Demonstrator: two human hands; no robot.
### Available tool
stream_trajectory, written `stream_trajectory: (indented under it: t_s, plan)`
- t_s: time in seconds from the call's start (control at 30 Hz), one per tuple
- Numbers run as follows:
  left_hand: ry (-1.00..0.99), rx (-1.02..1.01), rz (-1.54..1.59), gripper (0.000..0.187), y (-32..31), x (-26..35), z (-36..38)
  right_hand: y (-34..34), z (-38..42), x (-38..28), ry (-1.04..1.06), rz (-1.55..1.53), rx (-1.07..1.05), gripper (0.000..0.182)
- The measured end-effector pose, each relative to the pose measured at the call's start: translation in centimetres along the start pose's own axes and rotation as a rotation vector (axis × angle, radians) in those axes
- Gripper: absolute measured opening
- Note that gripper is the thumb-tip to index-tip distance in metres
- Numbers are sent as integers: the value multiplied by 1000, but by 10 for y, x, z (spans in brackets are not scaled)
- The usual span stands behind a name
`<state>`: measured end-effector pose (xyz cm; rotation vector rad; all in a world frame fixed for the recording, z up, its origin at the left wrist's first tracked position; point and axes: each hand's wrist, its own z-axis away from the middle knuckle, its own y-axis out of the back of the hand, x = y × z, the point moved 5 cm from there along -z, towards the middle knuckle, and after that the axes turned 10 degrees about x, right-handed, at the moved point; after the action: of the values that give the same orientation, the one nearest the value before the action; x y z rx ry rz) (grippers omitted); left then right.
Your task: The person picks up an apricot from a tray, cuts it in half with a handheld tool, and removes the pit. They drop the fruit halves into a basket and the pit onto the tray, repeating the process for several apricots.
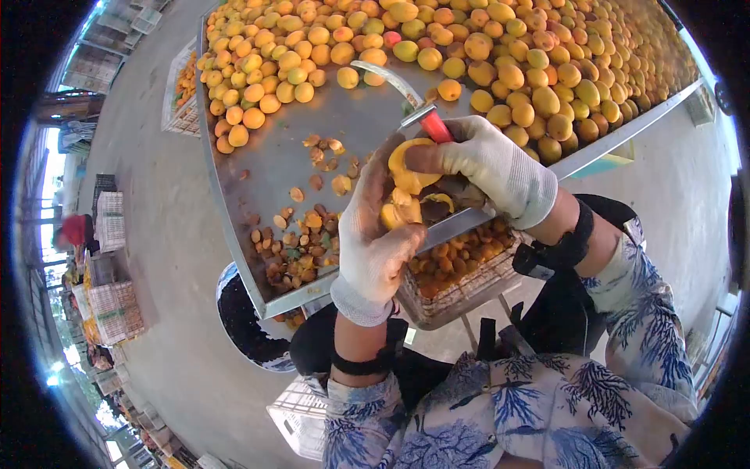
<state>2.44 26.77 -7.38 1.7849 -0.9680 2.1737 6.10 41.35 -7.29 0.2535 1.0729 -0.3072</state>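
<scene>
Both hands wear white knit gloves with soiled fingers and meet over the near edge of a metal table. My left hand (369, 248) is closed around pieces of a split apricot (401, 211). My right hand (494, 166) grips a hooked knife (434, 125) by its red handle, the curved blade pointing up and left over the tabletop. The right thumb presses on an opened apricot half (408, 178) between the two hands. The right hand's other fingers are partly hidden. Whole apricots (508, 47) are heaped across the far side of the table.
Apricot pits and scraps (301, 246) lie at the table's near left corner. Below the near edge, a crate (461, 273) holds apricot pieces. A dark-lined tub (246, 320) and a white crate (301, 418) stand on the floor. The metal table (269, 168) has a raised rim.
</scene>
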Motion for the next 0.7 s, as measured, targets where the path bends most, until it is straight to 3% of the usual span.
stream_trajectory:
  t_s: [0.17, 0.23, 0.3, 0.37, 0.43, 0.5, 0.57, 0.63, 0.7]
  plan:
    - [42, 70, -194, 83, 16, -7, 0, 1, -6, 23, -174, -348, -125, 31]
    - [166, 38, 11, 81, 19, -10, 1, 4, -1, 21, -207, -422, -132, 30]
    - [101, 111, 6, 79, 20, -5, 2, 10, 11, 7, -103, -240, -169, 30]
    - [60, 86, 13, 80, 25, 3, 2, 22, 16, 8, -143, -139, -249, 34]
    - [23, 96, 69, 79, 29, 0, 0, 20, 27, -1, 173, 504, -355, 40]
    - [38, 164, 222, 83, 31, -1, -2, 22, 35, 2, -26, 698, -431, 43]
    - [71, 140, 189, 82, 33, 3, -1, 24, 32, 11, 31, 711, -436, 40]
    - [105, 106, 155, 82, 29, 3, 0, 33, 27, 0, 243, 516, -173, 41]
    - [55, 72, 34, 81, 20, 5, 2, 31, 19, 1, 220, 504, -98, 39]
